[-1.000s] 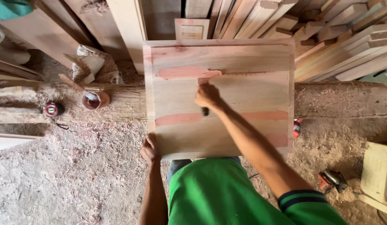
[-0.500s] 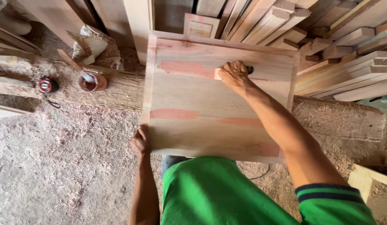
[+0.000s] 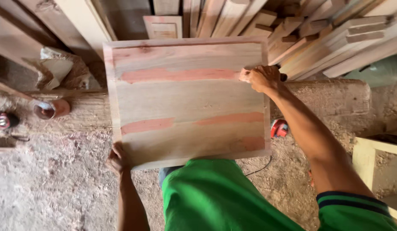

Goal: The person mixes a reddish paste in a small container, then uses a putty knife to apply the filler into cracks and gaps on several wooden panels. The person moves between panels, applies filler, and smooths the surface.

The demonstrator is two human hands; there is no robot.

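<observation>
Holding a wooden panel [image 3: 187, 100] that leans on a log [image 3: 322, 96].

At the panel's lower left corner the left hand [image 3: 117, 158] grips the edge; at its right edge the right hand [image 3: 262, 78] is clenched around a small dark tool [image 3: 283, 77]. The panel looks stiff, flat and rather heavy, so its edges seem best for holding.

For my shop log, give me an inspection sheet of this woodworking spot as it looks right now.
Surface: sawdust-covered floor; log under the panel.
Job's things: wooden panel with pinkish streaks, propped on the log.
Clutter: small round tin, red round object, red power tool.
Grip: left hand holds the panel's near left corner; right hand grips a dark tool at its right edge.
Cables: thin cord on the floor.
Surroundings: stacked timber behind.
</observation>
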